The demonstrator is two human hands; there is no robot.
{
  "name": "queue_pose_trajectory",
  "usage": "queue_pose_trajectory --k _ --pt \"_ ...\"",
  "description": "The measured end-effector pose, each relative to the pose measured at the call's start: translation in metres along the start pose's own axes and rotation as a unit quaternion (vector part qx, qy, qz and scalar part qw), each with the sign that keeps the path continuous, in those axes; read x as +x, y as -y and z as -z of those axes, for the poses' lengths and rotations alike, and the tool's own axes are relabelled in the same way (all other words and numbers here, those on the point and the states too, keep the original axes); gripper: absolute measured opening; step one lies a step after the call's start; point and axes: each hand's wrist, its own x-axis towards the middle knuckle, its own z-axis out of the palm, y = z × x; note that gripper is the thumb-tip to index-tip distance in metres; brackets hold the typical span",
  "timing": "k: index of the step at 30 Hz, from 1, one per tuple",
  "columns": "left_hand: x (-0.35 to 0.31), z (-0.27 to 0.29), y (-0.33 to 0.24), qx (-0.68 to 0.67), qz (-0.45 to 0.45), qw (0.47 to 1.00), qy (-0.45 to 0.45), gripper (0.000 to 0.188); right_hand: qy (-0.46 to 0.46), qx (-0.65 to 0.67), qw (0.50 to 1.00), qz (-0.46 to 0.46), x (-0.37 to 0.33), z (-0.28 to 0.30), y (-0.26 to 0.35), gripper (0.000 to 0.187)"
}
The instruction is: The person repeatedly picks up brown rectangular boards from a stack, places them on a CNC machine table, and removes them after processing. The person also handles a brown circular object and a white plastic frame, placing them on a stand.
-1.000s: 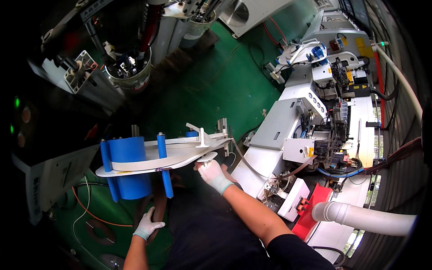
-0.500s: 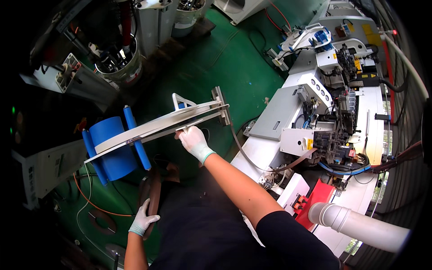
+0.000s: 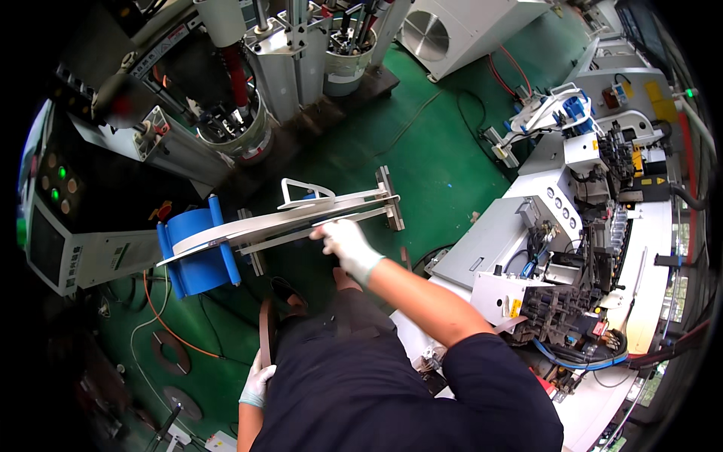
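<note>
Low at my left side, my left hand (image 3: 258, 383), in a white glove, grips a brown coil of flat strip (image 3: 266, 331), seen nearly edge-on against my dark trousers. Ahead of me stands a reel stand with a pale round disc (image 3: 263, 224), a blue drum (image 3: 197, 252) and blue rollers (image 3: 230, 260). At the stand's near edge is my right hand (image 3: 348, 247), gloved with bare fingertips showing. Its fingers are curled close below the white bar; what they hold, if anything, cannot be made out. A short piece of brown strip (image 3: 512, 325) shows by the machine.
A white machine (image 3: 482, 241) with cables and metal mechanisms runs along the right. Buckets of parts (image 3: 242, 143) and a control cabinet (image 3: 98, 260) stand at the left and back. Brown rings (image 3: 172, 352), an orange hose (image 3: 184, 349) and cables lie on the green floor.
The view has shifted, and the stand sits slightly lower and further right in it. My left hand and the coil are closer to my leg. My right hand remains by the stand's near edge.
</note>
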Motion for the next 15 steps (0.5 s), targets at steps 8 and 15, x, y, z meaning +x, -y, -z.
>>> queue_pose_trajectory --k 8,15 --pt "0.010 -0.054 -0.017 -0.074 -0.059 0.994 -0.051 0.096 -0.332 0.144 0.908 0.210 -0.038 0.408 0.101 0.020" --pt "0.007 -0.090 -0.074 0.076 -0.044 0.994 -0.068 0.104 -0.474 0.227 0.846 0.086 0.003 0.580 0.097 0.048"
